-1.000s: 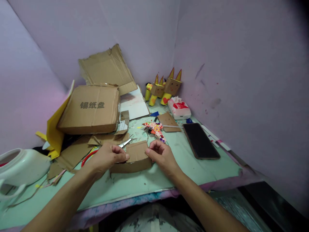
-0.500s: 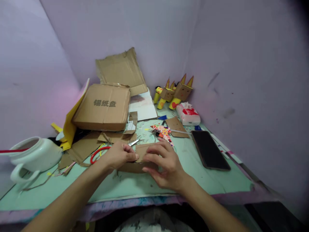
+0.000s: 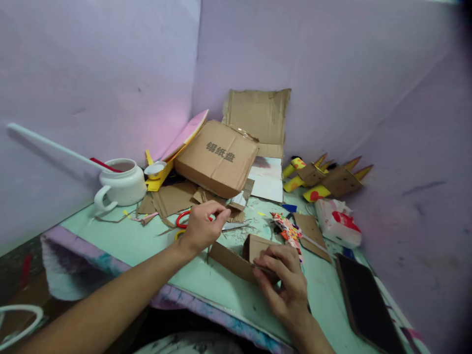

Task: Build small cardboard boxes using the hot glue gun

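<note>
My right hand [image 3: 282, 280] pinches the right end of a folded strip of brown cardboard [image 3: 232, 260], which stands on edge near the front of the table with a flap folded up. My left hand [image 3: 206, 223] is raised over the scissors, off the cardboard strip, its thumb and fingers pressed together; whatever may be between them is too small to make out. Beneath it lie scissors [image 3: 182, 220] with red handles, their blades pointing right. A patterned paper piece [image 3: 288, 230] lies beyond my right hand.
A brown box [image 3: 217, 160] leans at the back over cardboard scraps [image 3: 173, 196]. The white pot [image 3: 125, 184] is at left. Cardboard figures [image 3: 337, 179], a tissue pack [image 3: 339, 223] and a black phone [image 3: 368, 305] are on the right.
The view has turned left. My left hand has come off the cardboard and lifted away to the left. My right hand has closed on the piece, whose folded flap now stands more open.
</note>
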Demonstrator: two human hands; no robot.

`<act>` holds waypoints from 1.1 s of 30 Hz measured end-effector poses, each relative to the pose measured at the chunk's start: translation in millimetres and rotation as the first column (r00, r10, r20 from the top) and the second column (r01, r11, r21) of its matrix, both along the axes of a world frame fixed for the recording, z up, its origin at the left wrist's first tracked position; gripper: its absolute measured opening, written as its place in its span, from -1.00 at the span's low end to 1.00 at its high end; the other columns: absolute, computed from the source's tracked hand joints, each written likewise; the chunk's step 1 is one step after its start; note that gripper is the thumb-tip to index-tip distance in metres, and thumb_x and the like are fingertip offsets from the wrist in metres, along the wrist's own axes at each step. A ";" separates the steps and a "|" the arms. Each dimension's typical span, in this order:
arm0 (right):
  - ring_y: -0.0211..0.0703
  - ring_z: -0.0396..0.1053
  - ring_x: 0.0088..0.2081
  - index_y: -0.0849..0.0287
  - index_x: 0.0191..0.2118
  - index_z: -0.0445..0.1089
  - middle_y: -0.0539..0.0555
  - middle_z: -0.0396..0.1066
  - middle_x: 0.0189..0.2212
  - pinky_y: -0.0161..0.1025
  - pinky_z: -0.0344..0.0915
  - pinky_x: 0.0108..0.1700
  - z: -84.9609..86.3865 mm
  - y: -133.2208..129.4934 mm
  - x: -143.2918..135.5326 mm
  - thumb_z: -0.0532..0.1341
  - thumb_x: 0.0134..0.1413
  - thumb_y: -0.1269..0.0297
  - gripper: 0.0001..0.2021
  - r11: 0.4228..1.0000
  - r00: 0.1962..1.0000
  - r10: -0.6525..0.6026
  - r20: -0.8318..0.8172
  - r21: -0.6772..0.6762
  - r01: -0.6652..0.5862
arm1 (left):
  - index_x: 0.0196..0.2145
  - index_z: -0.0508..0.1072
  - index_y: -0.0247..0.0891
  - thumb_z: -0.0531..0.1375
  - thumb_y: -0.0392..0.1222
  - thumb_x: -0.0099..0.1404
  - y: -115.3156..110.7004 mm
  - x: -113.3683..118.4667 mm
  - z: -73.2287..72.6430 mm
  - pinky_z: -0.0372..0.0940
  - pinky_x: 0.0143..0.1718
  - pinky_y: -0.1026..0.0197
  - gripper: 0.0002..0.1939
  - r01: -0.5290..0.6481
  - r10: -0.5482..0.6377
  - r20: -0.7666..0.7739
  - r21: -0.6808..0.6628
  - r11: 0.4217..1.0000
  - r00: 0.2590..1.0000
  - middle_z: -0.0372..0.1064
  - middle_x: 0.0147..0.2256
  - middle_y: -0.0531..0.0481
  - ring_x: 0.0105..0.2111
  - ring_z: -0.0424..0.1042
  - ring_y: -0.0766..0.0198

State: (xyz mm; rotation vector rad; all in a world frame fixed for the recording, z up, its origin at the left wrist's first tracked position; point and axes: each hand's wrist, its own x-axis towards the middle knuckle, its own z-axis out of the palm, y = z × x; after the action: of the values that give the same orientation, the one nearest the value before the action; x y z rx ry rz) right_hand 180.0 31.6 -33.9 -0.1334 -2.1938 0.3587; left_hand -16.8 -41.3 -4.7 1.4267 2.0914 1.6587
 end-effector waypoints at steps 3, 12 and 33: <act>-0.11 0.25 -0.24 0.20 -0.24 0.36 0.07 0.27 -0.31 -0.10 0.19 -0.20 -4.9 -0.7 0.1 0.21 -0.02 0.61 -0.77 0.998 0.999 -0.004 -0.038 0.062 0.007 | -0.57 0.45 -0.28 0.09 -0.16 0.21 -9.0 4.0 -7.7 0.20 -0.30 0.20 -0.73 -0.010 0.024 -0.106 0.130 0.991 0.994 0.45 -0.50 -0.06 -0.43 0.38 0.24; -0.08 0.28 -0.25 0.24 -0.27 0.39 0.09 0.29 -0.31 -0.10 0.20 -0.22 -15.0 4.2 -1.8 0.24 -0.01 0.59 -0.83 0.979 0.996 -0.044 -0.080 0.195 0.059 | -0.62 0.44 -0.31 0.15 -0.29 0.17 -6.7 1.3 -13.2 0.16 -0.43 0.24 -0.77 -0.084 0.114 -0.214 0.144 0.986 0.970 0.45 -0.56 -0.05 -0.50 0.40 0.26; 0.20 0.39 0.04 0.01 -0.16 0.47 0.19 0.36 0.10 0.01 0.45 -0.06 28.1 37.4 8.1 0.38 -0.13 0.34 -0.68 0.979 0.881 0.104 0.462 0.107 -0.172 | -0.60 0.46 -0.27 0.14 -0.26 0.16 -11.3 0.0 -8.1 0.18 -0.42 0.22 -0.78 -0.107 0.112 -0.139 0.049 0.993 0.984 0.46 -0.54 -0.06 -0.48 0.41 0.22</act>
State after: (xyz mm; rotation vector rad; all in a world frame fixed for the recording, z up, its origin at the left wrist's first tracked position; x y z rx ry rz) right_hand 188.1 69.0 -5.8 0.0256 -2.6966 0.2628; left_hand -16.8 -52.5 -12.8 1.5094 2.2622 1.6960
